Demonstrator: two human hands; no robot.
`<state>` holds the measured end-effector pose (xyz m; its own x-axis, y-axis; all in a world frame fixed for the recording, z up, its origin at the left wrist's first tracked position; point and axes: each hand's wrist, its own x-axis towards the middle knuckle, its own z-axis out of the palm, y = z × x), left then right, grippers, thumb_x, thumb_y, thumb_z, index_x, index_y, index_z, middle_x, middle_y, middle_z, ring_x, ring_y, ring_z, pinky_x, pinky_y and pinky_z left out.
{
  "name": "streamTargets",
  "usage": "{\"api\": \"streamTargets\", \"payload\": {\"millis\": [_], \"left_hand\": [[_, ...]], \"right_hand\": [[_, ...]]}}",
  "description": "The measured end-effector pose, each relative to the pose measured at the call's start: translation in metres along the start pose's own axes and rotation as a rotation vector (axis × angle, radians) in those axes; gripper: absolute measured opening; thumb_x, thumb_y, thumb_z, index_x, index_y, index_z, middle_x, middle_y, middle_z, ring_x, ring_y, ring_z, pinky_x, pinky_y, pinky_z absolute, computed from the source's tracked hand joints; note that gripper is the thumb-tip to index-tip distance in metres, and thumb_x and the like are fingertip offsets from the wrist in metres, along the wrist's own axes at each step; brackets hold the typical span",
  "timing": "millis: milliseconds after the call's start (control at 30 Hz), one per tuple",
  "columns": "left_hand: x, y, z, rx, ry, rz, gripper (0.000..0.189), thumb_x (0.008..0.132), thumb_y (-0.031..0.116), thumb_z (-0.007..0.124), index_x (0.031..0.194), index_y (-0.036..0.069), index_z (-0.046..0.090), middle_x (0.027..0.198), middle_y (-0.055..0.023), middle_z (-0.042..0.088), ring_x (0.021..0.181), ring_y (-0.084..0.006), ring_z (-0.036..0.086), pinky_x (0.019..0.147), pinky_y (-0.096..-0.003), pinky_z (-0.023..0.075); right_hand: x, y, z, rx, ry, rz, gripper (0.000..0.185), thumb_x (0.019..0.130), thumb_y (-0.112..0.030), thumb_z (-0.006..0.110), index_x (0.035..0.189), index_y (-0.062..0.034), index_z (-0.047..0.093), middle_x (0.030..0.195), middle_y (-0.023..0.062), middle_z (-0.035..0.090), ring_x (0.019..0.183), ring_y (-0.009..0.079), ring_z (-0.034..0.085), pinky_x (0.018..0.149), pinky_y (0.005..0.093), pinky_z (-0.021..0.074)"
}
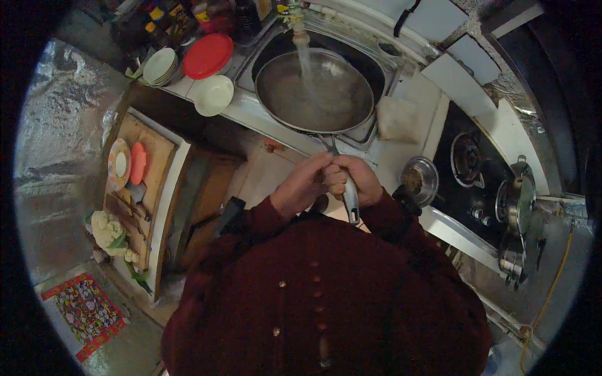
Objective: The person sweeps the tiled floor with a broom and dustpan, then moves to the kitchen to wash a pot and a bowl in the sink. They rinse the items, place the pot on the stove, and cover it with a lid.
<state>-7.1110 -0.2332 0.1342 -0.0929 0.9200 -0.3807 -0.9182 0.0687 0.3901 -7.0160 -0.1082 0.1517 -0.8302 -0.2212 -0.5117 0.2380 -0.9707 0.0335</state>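
Observation:
A large wok (329, 105) rests over the sink (385, 84), under a running tap (300, 35) whose stream falls into it. Its metal handle points towards me. My right hand (357, 176) is closed around the handle. My left hand (305, 183) meets it from the left, its fingers against the handle and the right hand; whether it also grips the handle is hard to tell. Water appears to cover the inside of the wok.
Left of the sink are a white bowl (214, 96), a red lid (208, 55) and stacked bowls (160, 66). A folded cloth (398, 119), a metal pot (427, 181) and a gas stove (447, 202) are at right. Cauliflower (107, 230) lies on a wooden board (160, 164) at left.

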Motion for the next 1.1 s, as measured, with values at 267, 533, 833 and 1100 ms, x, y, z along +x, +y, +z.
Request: {"api": "streamTargets", "payload": {"millis": [267, 533, 833, 1100], "left_hand": [[0.001, 0.006, -0.007, -0.145, -0.047, -0.152, 0.023, 0.094, 0.023, 0.045, 0.11, 0.008, 0.052, 0.074, 0.0027, 0.049, 0.059, -0.0058, 0.047, 0.051, -0.0211, 0.0412], [-0.015, 0.017, -0.001, -0.124, 0.132, -0.203, 0.028, 0.093, 0.018, 0.046, 0.117, 0.006, 0.052, 0.071, 0.0036, 0.049, 0.043, -0.0028, 0.038, 0.036, -0.0181, 0.0319], [-0.026, 0.026, -0.006, -0.05, 0.189, -0.255, 0.023, 0.093, 0.022, 0.047, 0.11, 0.008, 0.052, 0.055, 0.0066, 0.034, 0.037, -0.0043, 0.03, 0.033, -0.0205, 0.0244], [-0.031, 0.039, -0.019, -0.083, 0.029, -0.342, 0.018, 0.092, 0.023, 0.047, 0.105, 0.011, 0.049, 0.053, 0.0058, 0.027, 0.036, -0.0064, 0.025, 0.033, -0.0238, 0.02]], "right_hand": [[0.01, 0.031, 0.007, -0.24, 0.119, -0.189, 0.008, 0.088, -0.013, 0.045, 0.085, -0.0056, 0.045, 0.066, 0.0015, 0.047, 0.05, 0.0097, 0.044, 0.042, 0.026, 0.0381], [0.017, 0.05, 0.018, -0.255, 0.17, -0.263, 0.015, 0.088, -0.013, 0.046, 0.076, -0.0036, 0.045, 0.064, 0.0028, 0.047, 0.047, 0.0112, 0.044, 0.042, 0.0281, 0.0396], [0.026, 0.072, 0.023, -0.196, 0.164, -0.33, 0.014, 0.088, -0.012, 0.045, 0.075, -0.0062, 0.045, 0.063, 0.0001, 0.046, 0.047, 0.0095, 0.043, 0.042, 0.0276, 0.0394], [0.036, 0.082, 0.03, -0.168, 0.192, -0.359, 0.013, 0.087, -0.012, 0.044, 0.075, -0.0067, 0.046, 0.062, -0.0005, 0.046, 0.047, 0.009, 0.042, 0.043, 0.0267, 0.0387]]}}
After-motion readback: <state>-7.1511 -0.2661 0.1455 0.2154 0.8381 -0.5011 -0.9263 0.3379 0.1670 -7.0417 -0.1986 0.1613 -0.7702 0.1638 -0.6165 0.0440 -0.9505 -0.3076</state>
